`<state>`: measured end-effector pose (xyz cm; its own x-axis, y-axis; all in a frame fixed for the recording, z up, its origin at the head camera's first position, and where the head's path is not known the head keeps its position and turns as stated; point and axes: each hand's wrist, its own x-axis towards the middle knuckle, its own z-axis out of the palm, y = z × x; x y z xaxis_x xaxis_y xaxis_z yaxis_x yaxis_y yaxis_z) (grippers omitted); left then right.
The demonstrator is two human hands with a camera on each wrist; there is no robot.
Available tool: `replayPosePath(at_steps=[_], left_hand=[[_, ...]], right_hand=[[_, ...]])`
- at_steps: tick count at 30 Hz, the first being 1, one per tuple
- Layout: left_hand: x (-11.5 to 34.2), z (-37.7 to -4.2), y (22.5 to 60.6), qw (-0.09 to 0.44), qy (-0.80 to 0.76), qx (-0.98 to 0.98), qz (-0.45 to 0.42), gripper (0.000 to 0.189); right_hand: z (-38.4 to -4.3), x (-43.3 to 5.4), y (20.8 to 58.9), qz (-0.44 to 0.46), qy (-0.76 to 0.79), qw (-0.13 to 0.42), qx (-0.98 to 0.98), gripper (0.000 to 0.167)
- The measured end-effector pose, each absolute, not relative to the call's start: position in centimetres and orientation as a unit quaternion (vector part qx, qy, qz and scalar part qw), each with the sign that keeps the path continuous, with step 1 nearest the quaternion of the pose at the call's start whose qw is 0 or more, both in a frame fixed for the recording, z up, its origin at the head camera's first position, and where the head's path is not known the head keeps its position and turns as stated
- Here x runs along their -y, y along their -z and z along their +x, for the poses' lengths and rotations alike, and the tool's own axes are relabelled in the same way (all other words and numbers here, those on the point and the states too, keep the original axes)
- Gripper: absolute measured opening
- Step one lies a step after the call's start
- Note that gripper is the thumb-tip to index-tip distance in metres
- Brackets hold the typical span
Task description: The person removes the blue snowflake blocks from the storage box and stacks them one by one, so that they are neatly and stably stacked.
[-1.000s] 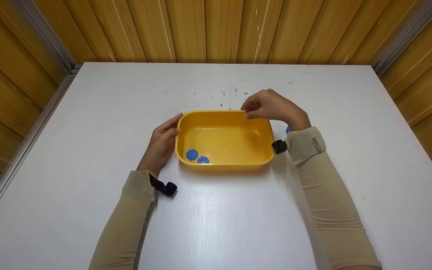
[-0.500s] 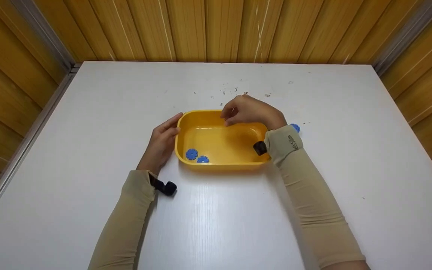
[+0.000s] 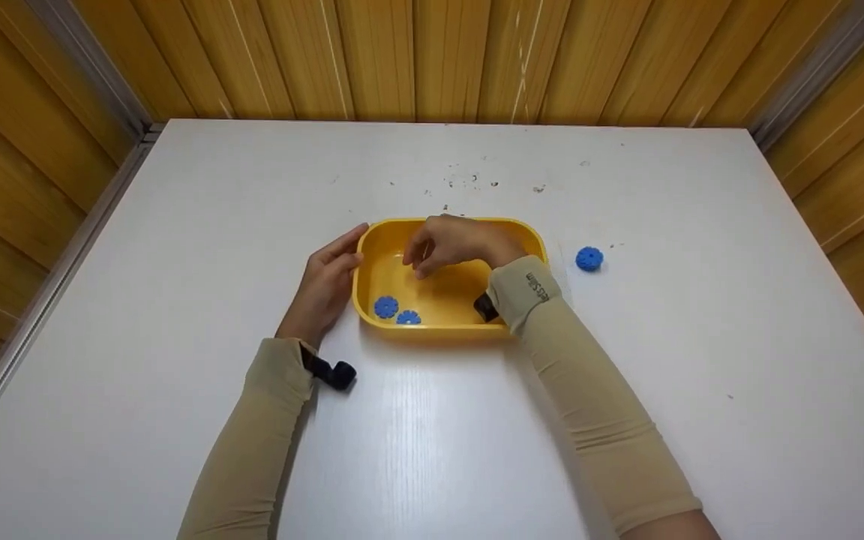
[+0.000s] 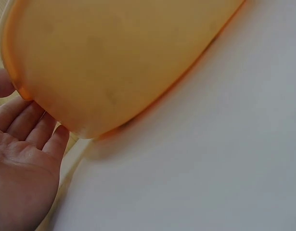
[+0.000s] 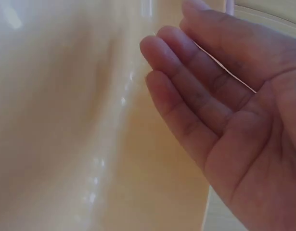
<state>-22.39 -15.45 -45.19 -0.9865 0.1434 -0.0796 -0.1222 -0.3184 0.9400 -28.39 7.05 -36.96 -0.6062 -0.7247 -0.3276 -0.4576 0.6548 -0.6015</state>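
A yellow plastic basin [image 3: 451,332] stands mid-table. Two blue notched discs [image 3: 386,307] lie in its near left corner. My left hand [image 3: 321,283] rests against the basin's left end; in the left wrist view its fingers [image 4: 34,122] lie fairly straight along the outer wall, thumb near the rim. My right hand [image 3: 456,241] hovers over the inside of the basin, palm turned left. Its fingers [image 5: 186,103] are loosely bent in the right wrist view, with a gap between thumb and index finger in the head view and nothing seen held.
More blue notched discs [image 3: 589,259], seemingly piled up, sit on the white table [image 3: 702,322] right of the basin. Small dark marks [image 3: 475,178] dot the tabletop behind it. Wood-patterned panels [image 3: 447,60] rise beyond the far edge and at both sides.
My right hand has moved left and nearer, from the basin's far right rim to over its middle. That uncovers the blue discs on the right. My left hand and the basin stay put.
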Motion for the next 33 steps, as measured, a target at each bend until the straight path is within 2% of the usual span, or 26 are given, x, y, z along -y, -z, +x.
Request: replayPosePath(at_steps=[12,33], left_hand=[[15.3,-22.5,45.0,0.087,-0.817,-0.57,0.018,0.054],[15.6,-22.5,45.3,0.081,-0.823,-0.562,0.023,0.055]], right_hand=[[-28.0,-4.5,37.7,-0.374,0.191,0.317,-0.85,0.031],[-27.4,-1.5,38.4,-0.364,0.103,0.352,-0.856,0.019]])
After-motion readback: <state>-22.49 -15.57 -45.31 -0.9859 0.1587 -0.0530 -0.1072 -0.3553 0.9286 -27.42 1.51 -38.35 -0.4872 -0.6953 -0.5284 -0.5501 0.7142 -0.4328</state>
